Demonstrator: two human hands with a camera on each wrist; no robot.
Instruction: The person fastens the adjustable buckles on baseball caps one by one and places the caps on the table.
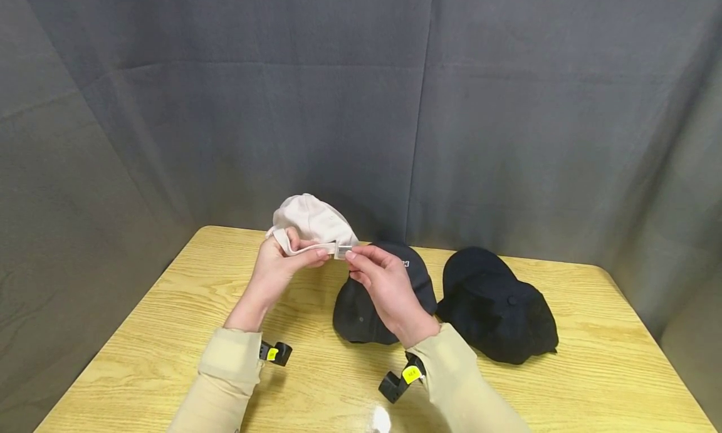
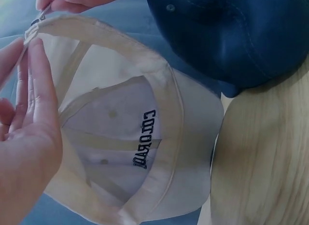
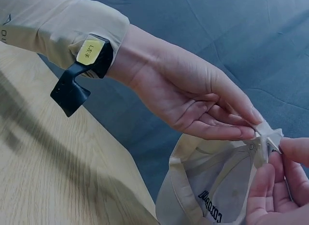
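A cream baseball cap [image 1: 307,217] is held up over the back of the table, its inside facing the left wrist camera and showing dark "COLORADO"-like lettering [image 2: 146,138]. My left hand [image 1: 273,270] pinches the cap's back strap [image 3: 262,126] between thumb and fingers, just left of a small metal buckle [image 1: 341,251]. From the other side, my right hand [image 1: 392,289] pinches the strap at the buckle with thumb and fingertips. Both hands' fingertips are close together there. The cap's brim [image 2: 198,143] points away from the hands.
Behind my right hand lies a dark cap [image 1: 361,314] with white lettering, partly covered by that hand. A black cap [image 1: 496,314] rests to its right. The wooden table [image 1: 141,339] ends at grey curtains [image 1: 338,107]. Each wrist carries a small black camera mount [image 1: 397,383].
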